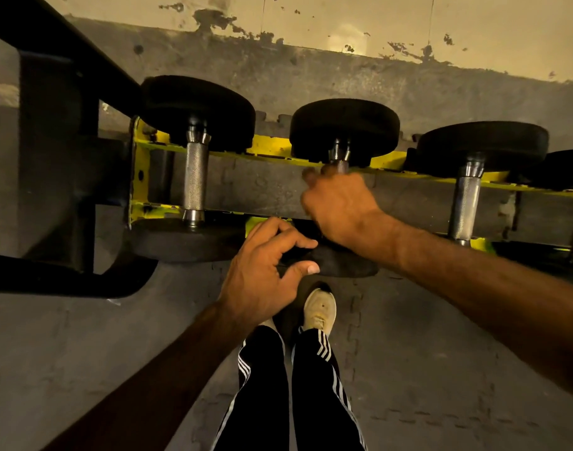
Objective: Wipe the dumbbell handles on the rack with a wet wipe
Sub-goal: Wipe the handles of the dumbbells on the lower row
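The right hand (340, 203) was clamped round the bar of the middle dumbbell (343, 128), fingers curled over it just short of the far head. Only a stub of the middle handle (340, 156) showed beyond the knuckles. No wet wipe was visible, and whether one lay under that palm could not be told. The left hand (265, 271) sat just beside the right and nearer the body, over the near head (343, 263) of the same dumbbell. Its fingers were loosely curved, thumb and forefinger apart, holding nothing visible; contact with the head could not be confirmed. In my judgement the handles were stiff knurled steel, offering good grip but liable to snag a soft, damp wipe. The dumbbells looked heavy and were seated in the yellow rack (272, 146), so they were best cleaned in place, the wipe wrapped round the bar between the heads. Count: one rack and three dumbbells in full view. The left-side handle (195, 180) lay bare well left of the hands, and the right-side handle (465, 206) lay bare to the right of the right hand. A fourth dumbbell beyond it was cut off by the frame.
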The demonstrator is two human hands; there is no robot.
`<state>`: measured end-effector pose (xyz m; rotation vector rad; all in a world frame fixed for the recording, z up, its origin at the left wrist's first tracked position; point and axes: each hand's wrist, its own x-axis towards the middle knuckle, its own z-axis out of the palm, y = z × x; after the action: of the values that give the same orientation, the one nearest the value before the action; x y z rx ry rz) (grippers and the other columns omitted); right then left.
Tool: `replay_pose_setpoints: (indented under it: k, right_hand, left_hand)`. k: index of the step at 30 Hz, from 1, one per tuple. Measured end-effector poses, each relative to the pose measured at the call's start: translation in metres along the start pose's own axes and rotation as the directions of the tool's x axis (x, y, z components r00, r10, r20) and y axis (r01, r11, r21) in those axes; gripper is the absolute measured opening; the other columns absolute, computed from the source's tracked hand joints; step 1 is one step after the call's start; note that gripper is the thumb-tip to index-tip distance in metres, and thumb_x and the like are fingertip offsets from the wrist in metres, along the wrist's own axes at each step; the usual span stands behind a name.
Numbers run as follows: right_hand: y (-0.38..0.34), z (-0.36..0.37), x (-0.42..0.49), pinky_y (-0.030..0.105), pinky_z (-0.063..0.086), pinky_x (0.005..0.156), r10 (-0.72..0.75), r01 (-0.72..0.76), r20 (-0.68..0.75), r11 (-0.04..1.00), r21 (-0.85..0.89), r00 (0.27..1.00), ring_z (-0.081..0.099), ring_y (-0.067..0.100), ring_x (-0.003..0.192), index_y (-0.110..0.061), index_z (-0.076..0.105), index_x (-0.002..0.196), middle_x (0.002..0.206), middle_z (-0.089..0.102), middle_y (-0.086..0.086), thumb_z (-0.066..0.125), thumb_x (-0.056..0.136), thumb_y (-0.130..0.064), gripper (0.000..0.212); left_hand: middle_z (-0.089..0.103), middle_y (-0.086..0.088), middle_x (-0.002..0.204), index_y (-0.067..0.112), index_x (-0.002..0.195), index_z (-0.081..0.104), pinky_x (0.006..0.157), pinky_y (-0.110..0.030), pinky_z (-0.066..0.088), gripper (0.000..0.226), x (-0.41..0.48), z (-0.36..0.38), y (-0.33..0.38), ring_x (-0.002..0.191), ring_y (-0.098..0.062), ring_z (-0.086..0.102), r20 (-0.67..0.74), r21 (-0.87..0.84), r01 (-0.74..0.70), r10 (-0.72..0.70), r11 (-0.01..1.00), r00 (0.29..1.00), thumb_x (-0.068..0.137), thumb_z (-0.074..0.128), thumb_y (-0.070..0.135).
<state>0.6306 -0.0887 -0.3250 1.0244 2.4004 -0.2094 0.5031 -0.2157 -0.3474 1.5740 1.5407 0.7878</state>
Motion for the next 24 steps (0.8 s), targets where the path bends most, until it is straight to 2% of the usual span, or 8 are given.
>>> replay_pose_setpoints:
  k: [3, 6, 9, 13, 15, 18, 21, 24]
  right_hand:
    - [0.001, -0.009, 0.003, 0.036, 0.037, 0.067, -0.149, 0.152, 0.064, 0.988, -0.040, 0.987, 0.056, 0.029, 0.110, -0.014, 0.064, 0.112, 0.121, 0.056, 0.007, 0.055, 0.096, -0.021, 0.020]
    - [0.022, -0.013, 0.014, 0.035, 0.039, 0.065, 0.032, -0.027, -0.065, 0.997, 0.077, 0.997, 0.061, 0.031, 0.104, -0.011, 0.067, 0.108, 0.114, 0.060, 0.008, 0.058, 0.095, -0.019, 0.018]
    - [0.031, 0.009, -0.014, 0.032, 0.047, 0.070, 0.215, -0.091, -0.256, 0.901, 0.423, 0.942, 0.063, 0.027, 0.100, -0.016, 0.073, 0.110, 0.116, 0.064, 0.008, 0.066, 0.092, -0.024, 0.021]
    - [0.013, 0.043, -0.057, 0.018, 0.052, 0.076, 0.537, -0.171, -0.111, 0.448, 0.878, 0.836, 0.062, 0.001, 0.089, -0.019, 0.071, 0.102, 0.100, 0.070, -0.003, 0.073, 0.087, -0.013, 0.016]
    - [0.015, 0.058, -0.046, 0.020, 0.055, 0.075, 0.647, -0.249, 0.143, 0.075, 0.966, 0.749, 0.064, 0.004, 0.088, -0.022, 0.068, 0.095, 0.098, 0.068, -0.005, 0.070, 0.089, -0.010, 0.014]
    - [0.032, 0.068, -0.008, 0.030, 0.059, 0.077, 0.568, -0.141, 0.448, -0.502, 0.853, 0.690, 0.067, 0.014, 0.093, -0.018, 0.066, 0.107, 0.106, 0.068, 0.001, 0.061, 0.093, 0.000, 0.023]
    - [0.043, 0.081, 0.011, 0.029, 0.058, 0.073, 0.386, -0.128, 0.496, -0.675, 0.726, 0.778, 0.065, 0.018, 0.090, -0.007, 0.062, 0.122, 0.102, 0.067, 0.006, 0.051, 0.095, 0.006, 0.033]
    - [0.045, 0.090, -0.006, 0.023, 0.058, 0.062, 0.133, -0.395, 0.522, -0.508, 0.765, 0.842, 0.065, 0.018, 0.084, -0.005, 0.064, 0.115, 0.100, 0.066, 0.012, 0.049, 0.096, 0.005, 0.027]
  left_hand:
    - [0.060, 0.004, 0.104, 0.019, 0.103, 0.074, 0.087, -0.043, 0.051, 0.029, -0.002, 0.000, 0.000, 0.102, -0.020, 0.060, -0.006, -0.011, 0.007, -0.008, 1.000, 1.000, 0.077, 0.078, 0.031]
    - [0.059, 0.006, 0.105, 0.020, 0.104, 0.075, 0.087, -0.042, 0.051, 0.030, -0.003, 0.000, 0.000, 0.103, -0.019, 0.059, -0.003, -0.028, 0.027, -0.027, 0.999, 1.000, 0.078, 0.076, 0.034]
    - [0.059, 0.005, 0.104, 0.018, 0.104, 0.075, 0.088, -0.042, 0.051, 0.031, -0.003, 0.001, 0.000, 0.103, -0.020, 0.059, -0.012, -0.027, 0.022, -0.023, 0.999, 1.000, 0.077, 0.076, 0.034]
    - [0.060, 0.004, 0.104, 0.018, 0.104, 0.075, 0.087, -0.044, 0.051, 0.029, -0.002, 0.001, -0.002, 0.102, -0.020, 0.060, -0.026, -0.032, -0.001, 0.001, 0.999, 1.000, 0.077, 0.080, 0.027]
    - [0.060, 0.004, 0.104, 0.019, 0.104, 0.075, 0.087, -0.044, 0.051, 0.029, -0.002, 0.002, -0.002, 0.102, -0.020, 0.060, -0.029, -0.031, -0.003, 0.002, 1.000, 1.000, 0.076, 0.080, 0.026]
    - [0.061, 0.003, 0.103, 0.017, 0.103, 0.076, 0.086, -0.045, 0.051, 0.029, -0.002, 0.002, -0.004, 0.102, -0.022, 0.061, -0.037, -0.035, -0.001, 0.000, 0.999, 0.999, 0.076, 0.080, 0.027]
    - [0.061, 0.003, 0.104, 0.017, 0.103, 0.076, 0.086, -0.046, 0.051, 0.029, -0.002, 0.002, -0.003, 0.102, -0.023, 0.061, -0.034, -0.040, 0.000, -0.001, 0.999, 0.999, 0.076, 0.079, 0.029]
    - [0.061, 0.004, 0.104, 0.020, 0.103, 0.075, 0.087, -0.047, 0.051, 0.028, -0.002, 0.002, -0.002, 0.103, -0.022, 0.061, -0.029, -0.047, 0.017, -0.019, 0.999, 0.999, 0.076, 0.080, 0.026]
